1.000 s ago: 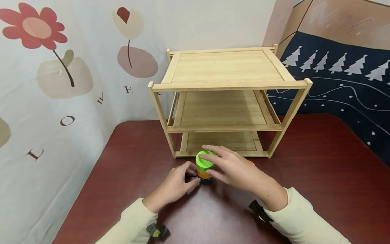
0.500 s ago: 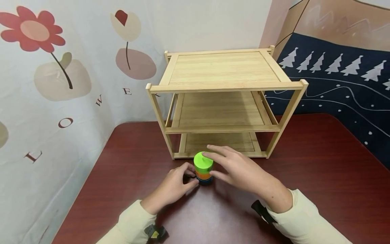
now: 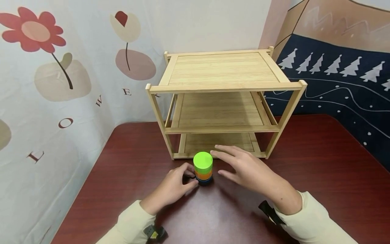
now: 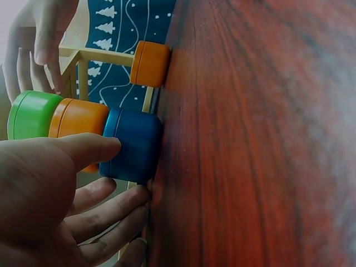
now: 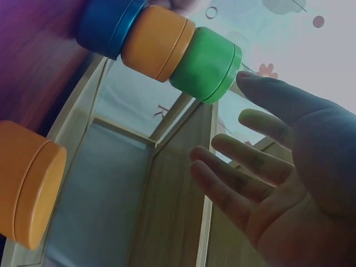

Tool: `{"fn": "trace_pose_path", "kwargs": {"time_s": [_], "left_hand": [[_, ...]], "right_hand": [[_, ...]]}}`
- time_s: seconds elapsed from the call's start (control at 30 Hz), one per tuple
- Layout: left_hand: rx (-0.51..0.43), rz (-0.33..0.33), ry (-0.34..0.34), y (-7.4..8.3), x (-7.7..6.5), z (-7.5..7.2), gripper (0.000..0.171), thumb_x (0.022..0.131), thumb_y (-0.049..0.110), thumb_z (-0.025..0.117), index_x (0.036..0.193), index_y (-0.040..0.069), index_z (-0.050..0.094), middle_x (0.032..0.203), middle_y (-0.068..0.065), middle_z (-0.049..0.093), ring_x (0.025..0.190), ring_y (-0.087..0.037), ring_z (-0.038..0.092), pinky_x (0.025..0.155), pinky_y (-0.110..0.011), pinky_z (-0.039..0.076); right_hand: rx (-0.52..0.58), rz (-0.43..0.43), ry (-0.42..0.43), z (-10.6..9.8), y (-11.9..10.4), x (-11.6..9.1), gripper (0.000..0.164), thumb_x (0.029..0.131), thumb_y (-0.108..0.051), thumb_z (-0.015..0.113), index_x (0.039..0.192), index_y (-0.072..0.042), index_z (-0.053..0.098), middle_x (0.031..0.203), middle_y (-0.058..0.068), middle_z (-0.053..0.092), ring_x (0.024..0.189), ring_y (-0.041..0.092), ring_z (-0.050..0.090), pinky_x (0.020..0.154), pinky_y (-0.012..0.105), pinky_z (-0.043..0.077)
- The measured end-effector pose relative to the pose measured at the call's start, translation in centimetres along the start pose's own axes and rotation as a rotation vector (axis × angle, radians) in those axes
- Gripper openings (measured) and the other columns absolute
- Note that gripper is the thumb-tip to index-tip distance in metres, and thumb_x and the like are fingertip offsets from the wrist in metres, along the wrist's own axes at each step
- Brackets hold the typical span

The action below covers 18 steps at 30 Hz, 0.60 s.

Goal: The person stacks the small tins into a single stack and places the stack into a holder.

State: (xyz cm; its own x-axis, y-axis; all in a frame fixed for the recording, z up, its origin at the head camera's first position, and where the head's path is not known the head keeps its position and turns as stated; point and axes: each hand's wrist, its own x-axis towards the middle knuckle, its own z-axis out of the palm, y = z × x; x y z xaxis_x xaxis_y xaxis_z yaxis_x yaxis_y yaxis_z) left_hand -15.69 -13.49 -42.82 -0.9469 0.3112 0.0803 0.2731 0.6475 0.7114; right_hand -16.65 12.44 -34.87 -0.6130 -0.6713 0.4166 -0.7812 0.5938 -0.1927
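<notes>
A small green round lidded jar (image 3: pixel 202 163) tops an upright stack, with an orange jar (image 4: pixel 83 118) in the middle and a dark blue jar (image 4: pixel 139 146) at the bottom on the table. My left hand (image 3: pixel 174 184) curls loosely round the left side of the blue jar, its thumb against it. Just right of the stack, my right hand (image 3: pixel 245 166) hovers with fingers spread, apart from the green jar and holding nothing. A second orange jar (image 5: pixel 25 186) stands alone on the table; in the head view my right hand hides it.
A three-tier wooden shelf (image 3: pixel 225 128) stands right behind the stack on the dark red table (image 3: pixel 128 162). A flower-printed wall covering (image 3: pixel 76 135) rises at left, and a dark blue one with trees (image 3: pixel 332 84) at right.
My right hand has drawn away to the right from the green jar, which stays on top of the stack. The left hand keeps its place at the blue jar.
</notes>
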Motion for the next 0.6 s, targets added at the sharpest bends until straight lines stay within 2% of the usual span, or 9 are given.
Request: {"fn": "trace_pose_path", "kwargs": {"time_s": [0.6], "left_hand": [[0.003,-0.014,-0.004,-0.3,0.0,0.1,0.026,0.088,0.022,0.077,0.109,0.017,0.063,0.097,0.004,0.072,0.096,-0.011,0.068,0.089,-0.037,0.053]], "right_hand": [[-0.032,0.011,0.013,-0.8,1.2,-1.3,0.048,0.082,-0.023,0.084,0.126,-0.012,0.068,0.136,0.011,0.063,0.121,0.028,0.064,0.089,0.040,0.057]]}}
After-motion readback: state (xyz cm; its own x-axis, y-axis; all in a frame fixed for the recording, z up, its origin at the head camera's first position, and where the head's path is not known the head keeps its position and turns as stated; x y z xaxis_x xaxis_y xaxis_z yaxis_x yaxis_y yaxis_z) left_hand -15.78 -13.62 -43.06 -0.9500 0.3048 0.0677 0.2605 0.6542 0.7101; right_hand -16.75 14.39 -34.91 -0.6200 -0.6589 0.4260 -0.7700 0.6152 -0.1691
